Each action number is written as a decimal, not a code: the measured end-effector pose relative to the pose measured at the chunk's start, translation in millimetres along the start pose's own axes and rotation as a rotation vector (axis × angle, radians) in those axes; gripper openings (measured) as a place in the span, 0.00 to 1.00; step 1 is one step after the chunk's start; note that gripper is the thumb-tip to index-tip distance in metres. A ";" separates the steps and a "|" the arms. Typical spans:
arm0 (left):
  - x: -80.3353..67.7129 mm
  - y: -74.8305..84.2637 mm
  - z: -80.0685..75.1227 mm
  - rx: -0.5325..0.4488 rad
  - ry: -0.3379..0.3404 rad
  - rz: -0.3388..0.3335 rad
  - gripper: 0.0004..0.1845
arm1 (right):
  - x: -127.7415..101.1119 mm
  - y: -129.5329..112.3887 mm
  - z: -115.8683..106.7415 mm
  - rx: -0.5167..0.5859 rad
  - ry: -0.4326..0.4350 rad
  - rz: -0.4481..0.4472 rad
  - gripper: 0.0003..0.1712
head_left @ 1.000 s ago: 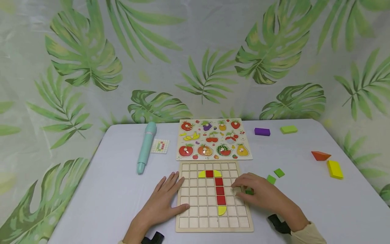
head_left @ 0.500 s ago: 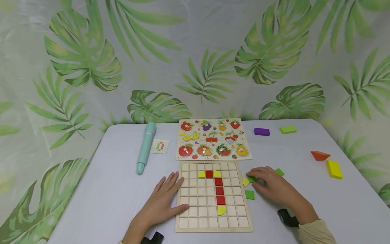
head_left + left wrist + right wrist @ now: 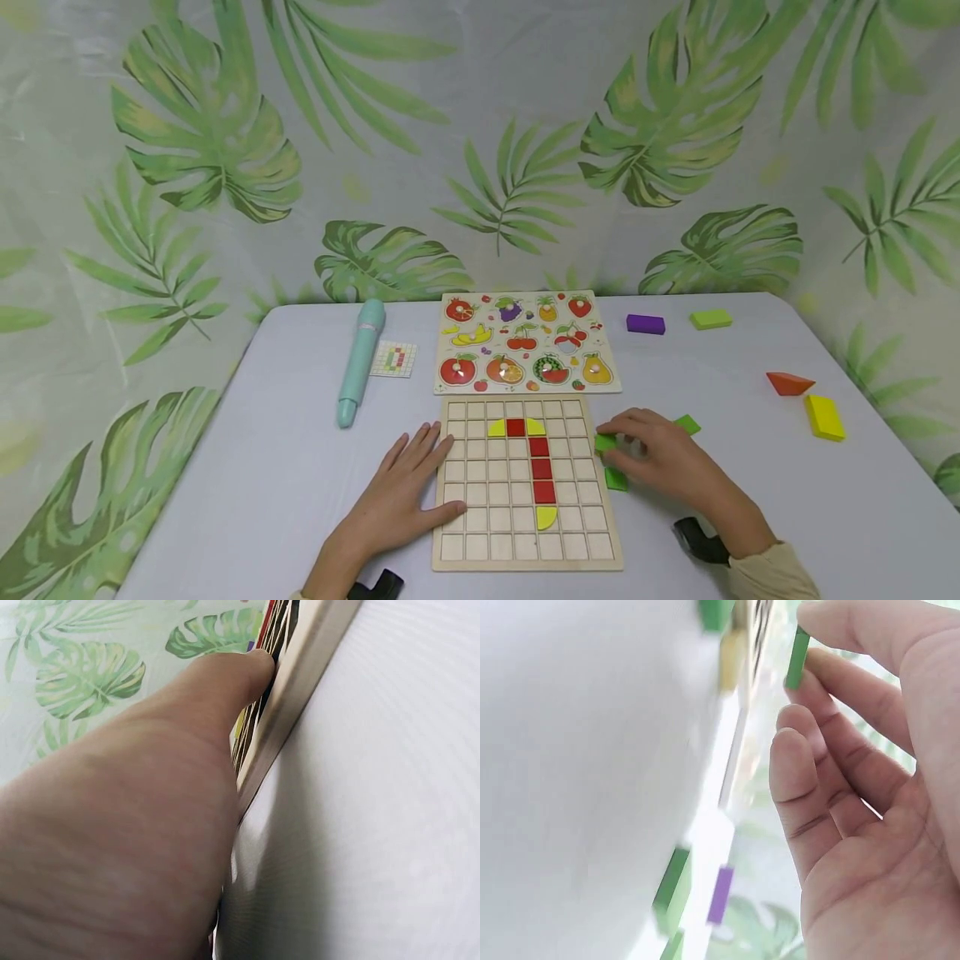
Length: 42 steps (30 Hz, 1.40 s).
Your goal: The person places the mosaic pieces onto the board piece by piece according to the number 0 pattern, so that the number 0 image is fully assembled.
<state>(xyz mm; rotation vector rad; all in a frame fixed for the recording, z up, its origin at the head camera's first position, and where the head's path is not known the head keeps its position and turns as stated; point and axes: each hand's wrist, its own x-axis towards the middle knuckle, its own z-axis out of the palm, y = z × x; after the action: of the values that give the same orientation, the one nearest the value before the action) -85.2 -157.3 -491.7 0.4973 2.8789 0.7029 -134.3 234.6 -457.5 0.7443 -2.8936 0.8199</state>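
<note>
My left hand [image 3: 405, 492] lies with its fingers stretched out on the left edge of a wooden grid board [image 3: 476, 546], its thumb over the rim. Red square tiles [image 3: 542, 470] and yellow quarter-round tiles [image 3: 547, 518] sit in the board's cells. Just beyond the right rim, my right hand [image 3: 660, 454] pinches a green square tile [image 3: 798, 660] between thumb and fingertip, above the table. Close below that hand a second green tile [image 3: 617, 479] lies by the rim. A yellow piece [image 3: 731, 660] shows beside the board in the right wrist view; the head view hides it.
A fruit puzzle board [image 3: 615, 386] touches the grid board's far edge. At left lie a teal stick-shaped object [image 3: 360, 364] and a small pattern card [image 3: 394, 359]. Purple [image 3: 646, 324], lime [image 3: 711, 319], orange [image 3: 790, 383] and yellow [image 3: 825, 417] blocks lie at right, with another green tile [image 3: 687, 425] nearer.
My right hand has left one green tile by the board's right rim, moved right to another, and brought that one slightly back left. My left hand has stayed still.
</note>
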 end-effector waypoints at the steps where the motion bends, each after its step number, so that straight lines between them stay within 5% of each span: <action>1: 0.1 -0.2 0.0 0.002 0.000 0.001 0.52 | 0.6 -4.7 0.8 0.012 -0.003 -0.019 0.17; 18: -1.3 0.9 -1.2 0.004 0.031 0.037 0.51 | 3.6 -66.9 41.1 0.086 -0.225 -0.242 0.15; 29: -1.4 -2.1 0.3 0.011 0.026 0.032 0.52 | 4.2 -87.5 45.0 0.024 -0.349 -0.254 0.15; 42: -1.4 -0.6 -1.0 0.016 0.021 0.026 0.51 | 6.2 -89.9 44.3 -0.008 -0.374 -0.238 0.14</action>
<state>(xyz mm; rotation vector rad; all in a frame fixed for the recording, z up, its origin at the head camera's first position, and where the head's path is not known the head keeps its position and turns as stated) -84.2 -158.8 -491.0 0.5335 2.9053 0.6934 -94.5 142.6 -451.0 1.3403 -3.0239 0.7058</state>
